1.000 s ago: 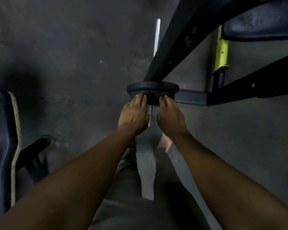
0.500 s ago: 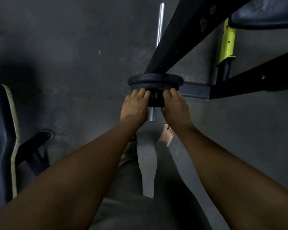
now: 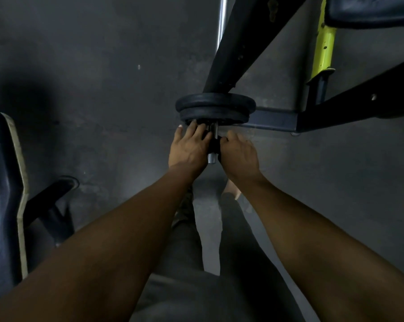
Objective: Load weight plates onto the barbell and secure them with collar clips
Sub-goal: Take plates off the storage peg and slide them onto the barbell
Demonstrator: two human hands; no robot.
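Collar clip [image 3: 213, 145] pinched by right hand [image 3: 239, 154]; left hand [image 3: 189, 147], fingers spread, braces weight plates [image 3: 215, 110] on barbell [image 3: 212, 156] for seating.

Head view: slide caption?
Both hands, left hand and right hand, fit a black collar clip onto the barbell sleeve below two weight plates.

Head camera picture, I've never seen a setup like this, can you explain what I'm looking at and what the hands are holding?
The camera sits on a person's head, looking down along both bare arms. No machine works here. The steel barbell end points toward the viewer, with two black weight plates stacked on it. The left hand reaches to the plates; the right hand grips a dark collar clip on the bar's end. Dark bench frames stand behind, on a grey floor.
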